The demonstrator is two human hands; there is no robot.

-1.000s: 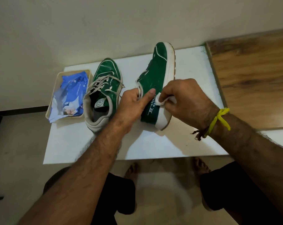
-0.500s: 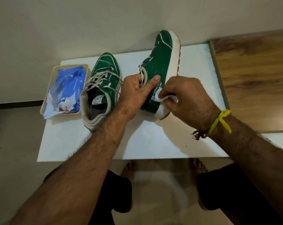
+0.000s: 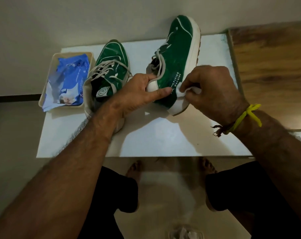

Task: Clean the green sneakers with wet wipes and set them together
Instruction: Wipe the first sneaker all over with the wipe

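The right-hand green sneaker (image 3: 177,56) is being held tilted on its side above the white counter (image 3: 163,135), its white sole facing right, its toe pointing away from the person and its heel hanging just over the counter top. White lettering is showing on its green side near the heel. The left hand (image 3: 137,94) is gripping this sneaker at the heel collar, with the thumb lying along the green side and the other fingers curled into the opening by the laces. The right hand (image 3: 213,88) is pinching a bunched white wet wipe (image 3: 186,91) and pressing it against the sneaker where the green side meets the white sole, just beside the lettering. A yellow thread band (image 3: 246,116) is sitting tied around the right wrist.

The other green sneaker (image 3: 108,73) is standing upright on the counter just left of the held one, laced, toe pointing away, its heel partly hidden under the left forearm. Further left, a cream tray (image 3: 48,87) is resting at the counter's left edge, holding a blue wet-wipe pack (image 3: 68,80). A wooden surface (image 3: 274,69) is lying beside the counter on the right. Below the near edge, the person's bare feet (image 3: 134,169) are showing on the pale floor (image 3: 163,195).
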